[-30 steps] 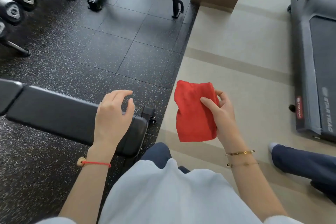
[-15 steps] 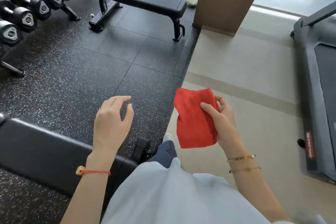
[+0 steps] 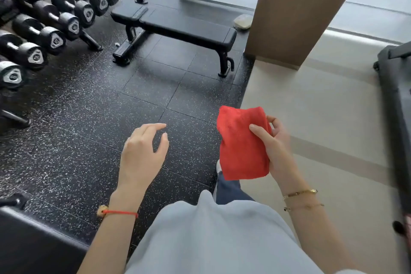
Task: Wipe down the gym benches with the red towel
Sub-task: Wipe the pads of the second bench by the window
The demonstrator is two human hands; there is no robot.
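right hand (image 3: 279, 151) at four o'clock of centre, gripping the folded red towel (image 3: 242, 143), thumb laid across its front, fingers curled behind. towel hanging upright in the air over the seam between black rubber floor (image 3: 89, 118) and pale floor (image 3: 322, 107), touching no surface. left hand (image 3: 142, 151) at six o'clock, hovering palm down over the rubber floor, fingers loosely bent, holding nothing. red string bracelet (image 3: 120, 212) on that wrist, gold bracelets (image 3: 300, 192) on the other. far bench (image 3: 178, 25) up at twelve o'clock, black padded surface bare, well apart from both hands. near bench (image 3: 33, 240) just a dark corner at eight o'clock. dumbbell rack (image 3: 55, 13) filling ten o'clock. wooden pillar (image 3: 300, 6) at one o'clock, treadmill (image 3: 395, 107) along three o'clock.
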